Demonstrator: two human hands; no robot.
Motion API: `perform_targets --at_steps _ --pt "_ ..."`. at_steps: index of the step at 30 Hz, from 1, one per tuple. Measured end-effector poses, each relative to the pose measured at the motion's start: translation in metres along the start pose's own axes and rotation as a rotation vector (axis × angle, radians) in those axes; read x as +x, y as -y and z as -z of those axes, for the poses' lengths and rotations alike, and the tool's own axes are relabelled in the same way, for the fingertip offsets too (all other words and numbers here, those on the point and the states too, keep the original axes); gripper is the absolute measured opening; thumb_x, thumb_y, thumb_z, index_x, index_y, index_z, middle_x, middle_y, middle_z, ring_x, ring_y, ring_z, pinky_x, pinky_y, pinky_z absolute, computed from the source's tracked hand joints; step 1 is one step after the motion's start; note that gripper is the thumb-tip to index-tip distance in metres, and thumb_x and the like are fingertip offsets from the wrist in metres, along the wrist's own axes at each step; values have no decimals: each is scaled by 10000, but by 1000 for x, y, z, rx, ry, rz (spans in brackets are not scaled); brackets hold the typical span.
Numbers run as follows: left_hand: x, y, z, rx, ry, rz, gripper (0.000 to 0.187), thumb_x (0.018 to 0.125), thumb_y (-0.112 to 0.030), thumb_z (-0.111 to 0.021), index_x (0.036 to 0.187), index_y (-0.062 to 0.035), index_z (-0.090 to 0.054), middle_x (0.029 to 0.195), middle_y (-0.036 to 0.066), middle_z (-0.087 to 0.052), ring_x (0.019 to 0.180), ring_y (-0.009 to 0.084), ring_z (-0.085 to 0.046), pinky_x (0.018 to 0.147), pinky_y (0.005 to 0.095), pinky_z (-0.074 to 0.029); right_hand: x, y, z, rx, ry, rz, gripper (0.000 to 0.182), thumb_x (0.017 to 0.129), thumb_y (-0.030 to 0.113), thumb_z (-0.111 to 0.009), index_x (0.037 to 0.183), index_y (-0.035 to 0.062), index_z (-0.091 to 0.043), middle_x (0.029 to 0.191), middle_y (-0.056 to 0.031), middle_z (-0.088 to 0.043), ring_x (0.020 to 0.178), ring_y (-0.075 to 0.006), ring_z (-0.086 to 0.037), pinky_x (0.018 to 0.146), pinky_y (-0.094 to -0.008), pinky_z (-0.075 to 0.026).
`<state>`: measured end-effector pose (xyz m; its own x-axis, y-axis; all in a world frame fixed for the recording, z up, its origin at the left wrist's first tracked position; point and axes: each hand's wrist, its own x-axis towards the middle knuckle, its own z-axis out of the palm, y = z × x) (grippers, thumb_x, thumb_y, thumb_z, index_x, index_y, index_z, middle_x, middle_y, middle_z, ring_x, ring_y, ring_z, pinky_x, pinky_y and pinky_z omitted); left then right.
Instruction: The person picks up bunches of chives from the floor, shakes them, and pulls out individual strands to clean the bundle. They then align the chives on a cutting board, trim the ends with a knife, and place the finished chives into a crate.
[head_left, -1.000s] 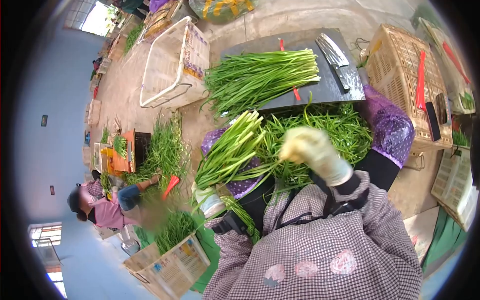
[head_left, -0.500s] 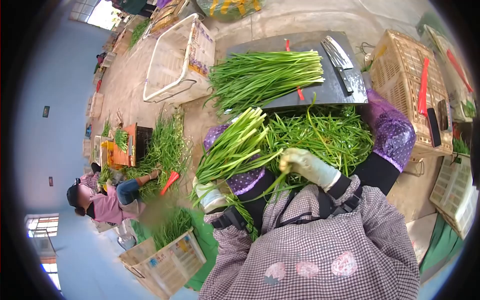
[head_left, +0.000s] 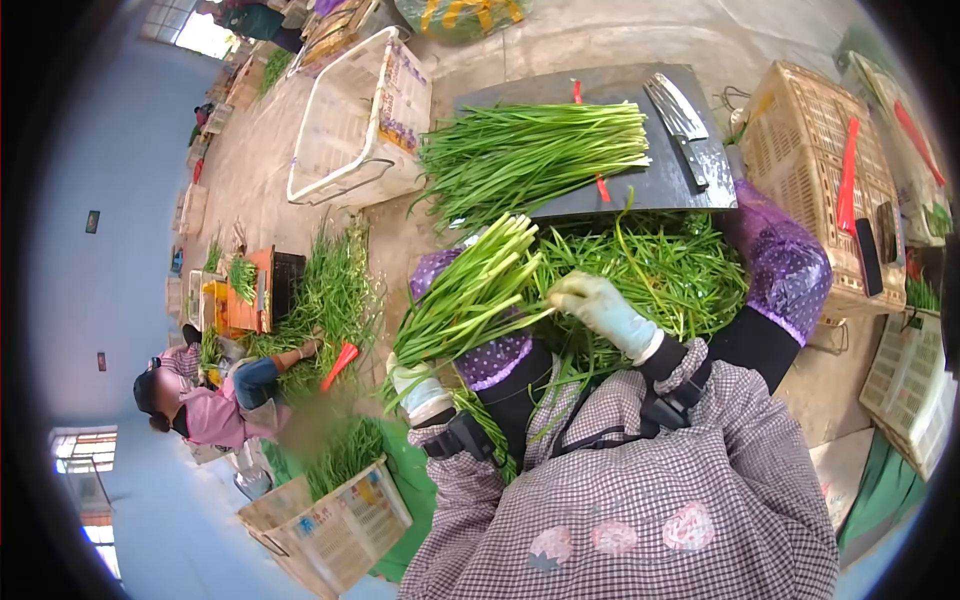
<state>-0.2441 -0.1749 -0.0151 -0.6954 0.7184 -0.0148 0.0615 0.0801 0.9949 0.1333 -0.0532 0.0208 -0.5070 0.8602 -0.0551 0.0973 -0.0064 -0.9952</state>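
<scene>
My left hand [head_left: 418,388], in a pale glove, is closed round the lower part of a bunch of green stalks [head_left: 480,290], whose pale ends point up and right. My gloved right hand [head_left: 592,302] pinches the pale end of a stalk at the bunch's right side. Behind them, a large bundle of green stalks [head_left: 540,145] lies on a dark board [head_left: 560,207] across red ties, beside a knife [head_left: 682,130]. Loose green leaves [head_left: 650,270] fill the space between my knees, below the board.
An empty white crate [head_left: 340,120] stands left of the board, tan crates [head_left: 820,170] at the right. A person in pink [head_left: 215,410] sits at the left near piled stalks [head_left: 325,290]. A crate of greens [head_left: 345,520] stands lower left.
My right hand has moved slightly up and left, to the bunch's stalk ends. The green leaves that hung below it no longer trail from it. My left hand stays round the bunch.
</scene>
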Motion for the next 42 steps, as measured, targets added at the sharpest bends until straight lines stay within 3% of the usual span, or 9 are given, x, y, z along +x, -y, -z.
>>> perform_targets --at_steps 8,10,16,22,25,28,34,38,42 --pt "-43 -82 -51 -33 -103 207 273 942 64 -623 1209 65 -684 1109 173 -749 933 257 -741 837 376 -628 -29 12 39 -1012 -56 -287 380 895 377 -732 1073 42 -705 1080 -136 -678 1089 -325 -646 931 -429 -506" --pt "-44 -91 -59 56 -111 231 288 945 47 -630 1227 62 -684 1097 160 -752 921 244 -738 835 363 -623 -14 41 21 -635 -342 329 430 913 389 -732 1161 40 -697 1116 -124 -673 1074 -294 -651 954 -399 -501" --pt "-7 -18 -8 313 3 -80 286 929 38 -659 1213 51 -695 1098 151 -757 943 229 -736 849 350 -611 17 87 3 306 151 -50 247 1031 153 -593 1186 -25 -664 1144 -111 -660 1061 -178 -639 935 -276 -519" --pt "-27 -44 -31 -200 -79 144 201 973 58 -585 1167 25 -630 1050 148 -733 850 248 -734 750 359 -644 -25 69 52 1000 -130 206 247 1040 293 -573 1018 55 -638 1102 -76 -593 957 -189 -627 997 -438 -522" --pt "-32 -58 -39 100 -56 72 188 976 56 -582 1157 32 -627 1022 156 -741 845 251 -742 725 361 -647 -47 55 112 750 -346 127 262 1026 325 -572 942 78 -598 954 -45 -587 865 -166 -576 910 -423 -494" --pt "-25 -41 -35 -63 -32 9 183 980 45 -582 1157 33 -628 1008 158 -746 839 250 -745 718 348 -645 -74 6 132 -1319 25 -96 305 928 364 -692 1012 75 -648 974 -119 -696 938 -285 -685 871 -386 -525" --pt "-26 -33 -35 -91 -120 -57 318 1072 -248 -476 1163 13 -633 1094 166 -727 927 270 -721 821 396 -628 -29 91 52 -436 -370 390 246 910 214 -738 1121 94 -703 936 -90 -692 865 -290 -669 784 -383 -543" --pt "-22 -47 -34 -857 -52 210 426 1095 -351 -432 1266 7 -586 1174 163 -690 1069 281 -676 951 411 -589 -5 133 12 -763 -426 580 296 878 277 -759 1145 164 -697 1023 -55 -632 983 -270 -603 933 -440 -461" --pt "-38 -42 -40 208 -140 -405 429 1071 -250 -559 1414 -8 -471 1230 125 -649 1084 211 -651 959 344 -574 26 111 2 -988 -259 478 114 830 235 -729 883 152 -670 963 -82 -613 970 -295 -600 919 -444 -437"
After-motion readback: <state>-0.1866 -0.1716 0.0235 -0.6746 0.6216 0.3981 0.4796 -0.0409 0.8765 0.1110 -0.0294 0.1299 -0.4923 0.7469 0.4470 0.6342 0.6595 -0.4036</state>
